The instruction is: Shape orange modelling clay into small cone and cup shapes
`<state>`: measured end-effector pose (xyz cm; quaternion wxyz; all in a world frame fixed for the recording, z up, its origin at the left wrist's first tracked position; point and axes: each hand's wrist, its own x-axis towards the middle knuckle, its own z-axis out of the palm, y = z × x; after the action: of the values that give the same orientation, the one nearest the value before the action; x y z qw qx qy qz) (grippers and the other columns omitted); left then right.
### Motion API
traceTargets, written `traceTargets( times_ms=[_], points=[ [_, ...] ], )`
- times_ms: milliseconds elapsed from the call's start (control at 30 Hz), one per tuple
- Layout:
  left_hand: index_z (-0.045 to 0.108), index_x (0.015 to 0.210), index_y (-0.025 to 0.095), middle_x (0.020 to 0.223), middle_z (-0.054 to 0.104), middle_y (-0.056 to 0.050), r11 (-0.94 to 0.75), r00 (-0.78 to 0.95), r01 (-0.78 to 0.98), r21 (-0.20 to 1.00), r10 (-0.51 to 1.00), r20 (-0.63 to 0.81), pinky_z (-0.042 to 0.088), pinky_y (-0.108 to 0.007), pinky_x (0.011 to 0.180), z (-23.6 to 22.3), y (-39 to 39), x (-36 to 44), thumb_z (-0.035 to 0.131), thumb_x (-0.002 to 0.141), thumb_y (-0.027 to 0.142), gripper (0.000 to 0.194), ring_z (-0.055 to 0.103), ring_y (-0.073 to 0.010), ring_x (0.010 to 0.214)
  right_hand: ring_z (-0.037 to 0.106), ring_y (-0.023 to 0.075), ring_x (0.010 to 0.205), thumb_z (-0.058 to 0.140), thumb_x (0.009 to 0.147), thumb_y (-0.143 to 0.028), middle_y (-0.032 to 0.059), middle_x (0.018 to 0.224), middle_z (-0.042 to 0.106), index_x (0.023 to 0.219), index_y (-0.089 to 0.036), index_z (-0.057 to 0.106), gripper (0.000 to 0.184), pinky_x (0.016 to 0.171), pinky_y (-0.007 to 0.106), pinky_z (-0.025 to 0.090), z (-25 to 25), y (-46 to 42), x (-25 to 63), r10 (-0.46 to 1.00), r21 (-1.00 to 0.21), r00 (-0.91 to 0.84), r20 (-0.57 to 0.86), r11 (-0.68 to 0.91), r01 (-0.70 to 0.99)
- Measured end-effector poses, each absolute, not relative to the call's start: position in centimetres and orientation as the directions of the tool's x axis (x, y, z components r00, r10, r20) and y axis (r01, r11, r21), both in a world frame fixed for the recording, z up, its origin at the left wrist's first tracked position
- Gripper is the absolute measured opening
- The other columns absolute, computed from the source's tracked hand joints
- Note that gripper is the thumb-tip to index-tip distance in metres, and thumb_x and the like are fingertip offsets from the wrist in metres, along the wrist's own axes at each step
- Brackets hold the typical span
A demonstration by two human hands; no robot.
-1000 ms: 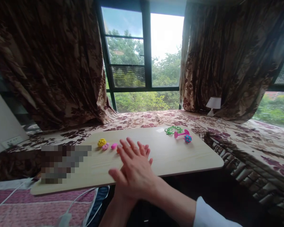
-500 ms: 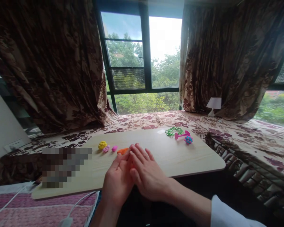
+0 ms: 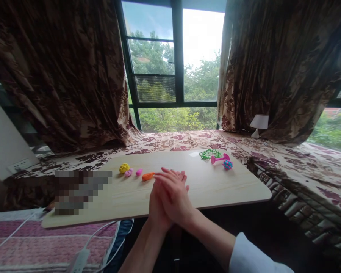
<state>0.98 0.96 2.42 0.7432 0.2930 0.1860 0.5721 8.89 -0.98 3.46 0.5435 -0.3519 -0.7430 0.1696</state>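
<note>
Over the front part of the pale table board [image 3: 125,204], my two hands are pressed palm to palm. On top lies my right hand [image 3: 176,193], its fingers stretched forward across the other palm. Beneath it is my left hand [image 3: 157,203], partly covered, with fingertips showing past the right fingers. Anything between the palms is hidden. Just left of my fingertips lies an orange tapered lump [image 3: 147,176]. Further left are a small bright pink lump [image 3: 139,172], a lilac-pink lump [image 3: 129,172] and a bumpy yellow lump [image 3: 124,168].
Right on the board are green looped strands [image 3: 209,154], a pink dumbbell-shaped piece [image 3: 219,159] and a blue spiky ball [image 3: 227,164]. A pixelated patch covers the board's left end. A small white lamp [image 3: 259,122] stands by the curtain. A power strip [image 3: 78,261] lies lower left.
My hands have shifted right and turned, with the right palm now more fully over the left. The orange lump is more exposed. The camera view has moved slightly.
</note>
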Motion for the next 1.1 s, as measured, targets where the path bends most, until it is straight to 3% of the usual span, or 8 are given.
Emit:
traceTargets(
  times_ms=[100,200,400,533,633,733,933,1100],
  points=[
    [0.054,0.106,0.017,0.107,0.059,-0.01,0.296,0.396,-0.779,0.553,0.916,0.066,0.042,-0.039,0.089,2.6,0.8,1.8,0.034,0.083,0.041,0.039,0.054,-0.0228,0.104,0.062,0.0217,0.088,0.034,0.087,-0.032,0.0086,0.092,0.065,0.11,-0.018,0.051,0.032,0.078,0.04,0.047,3.2,2.6,9.4,0.884,-0.882,-0.026,0.467,0.464,-0.088],
    [0.055,0.101,0.015,0.101,0.061,-0.01,0.356,0.421,-0.794,0.493,0.907,0.025,0.045,-0.036,0.083,2.1,1.1,2.7,0.038,0.081,0.044,0.04,0.057,-0.0224,0.096,0.064,0.0193,0.078,0.039,0.084,-0.037,0.0076,0.087,0.066,0.104,-0.017,0.054,0.032,0.073,0.036,0.049,2.1,4.8,9.4,0.921,-0.887,-0.004,0.389,0.373,-0.271],
    [0.056,0.1,0.015,0.11,0.058,-0.012,0.274,0.303,-0.649,0.71,0.949,-0.089,0.04,-0.038,0.09,0.8,2.4,1.8,0.039,0.079,0.05,0.045,0.049,-0.0252,0.11,0.061,0.0164,0.088,0.041,0.083,-0.023,0.0059,0.1,0.062,0.105,-0.019,0.055,0.026,0.074,0.028,0.048,0.0,5.8,11.1,0.85,-0.839,-0.049,0.525,0.526,0.136],
    [0.052,0.111,0.022,0.13,0.044,-0.004,-0.184,-0.207,-0.081,0.98,0.965,0.164,0.014,-0.036,0.106,-0.1,3.4,-2.3,0.038,0.081,0.048,0.042,0.027,-0.0188,0.126,0.052,0.0173,0.103,0.038,0.085,-0.022,0.0074,0.115,0.055,0.104,-0.019,0.057,0.027,0.09,0.03,0.038,-0.5,5.0,14.0,0.807,-0.538,-0.319,0.497,0.575,0.616],
    [0.047,0.118,0.022,0.134,0.039,-0.004,-0.339,-0.265,0.305,0.89,0.867,0.421,0.013,-0.035,0.107,-0.9,4.3,-4.7,0.036,0.083,0.044,0.042,0.026,-0.0182,0.127,0.043,0.0181,0.114,0.034,0.088,-0.028,0.0071,0.123,0.05,0.102,-0.019,0.057,0.028,0.099,0.034,0.027,-1.2,2.8,14.5,0.762,-0.265,-0.496,0.415,0.624,0.735],
    [0.047,0.117,0.02,0.131,0.043,-0.005,-0.384,-0.223,0.434,0.815,0.831,0.51,0.019,-0.034,0.106,-1.6,4.7,-5.4,0.034,0.084,0.041,0.042,0.031,-0.0184,0.125,0.027,0.0206,0.125,0.03,0.09,-0.035,0.0082,0.13,0.042,0.103,-0.017,0.056,0.034,0.102,0.04,0.018,-1.6,2.2,13.6,0.771,-0.154,-0.495,0.4,0.59,0.793],
    [0.05,0.114,0.021,0.123,0.051,-0.005,-0.324,-0.228,0.476,0.818,0.852,0.47,0.025,-0.035,0.102,-2.2,4.8,-5.5,0.032,0.084,0.044,0.042,0.04,-0.02,0.119,0.021,0.0221,0.128,0.029,0.089,-0.035,0.0133,0.136,0.033,0.119,-0.011,0.045,0.041,0.1,0.044,0.02,-1.3,7.1,11.9,0.912,-0.206,-0.3,0.28,0.362,0.909],
    [0.052,0.113,0.021,0.12,0.054,-0.005,-0.292,-0.248,0.467,0.835,0.862,0.441,0.029,-0.034,0.1,-2.4,4.8,-5.9,0.033,0.083,0.044,0.042,0.043,-0.02,0.116,0.023,0.0218,0.127,0.025,0.09,-0.036,0.0134,0.136,0.031,0.124,-0.009,0.04,0.046,0.101,0.041,0.022,-2.0,3.6,12.2,0.87,-0.209,-0.352,0.345,0.437,0.875]
  ],
)
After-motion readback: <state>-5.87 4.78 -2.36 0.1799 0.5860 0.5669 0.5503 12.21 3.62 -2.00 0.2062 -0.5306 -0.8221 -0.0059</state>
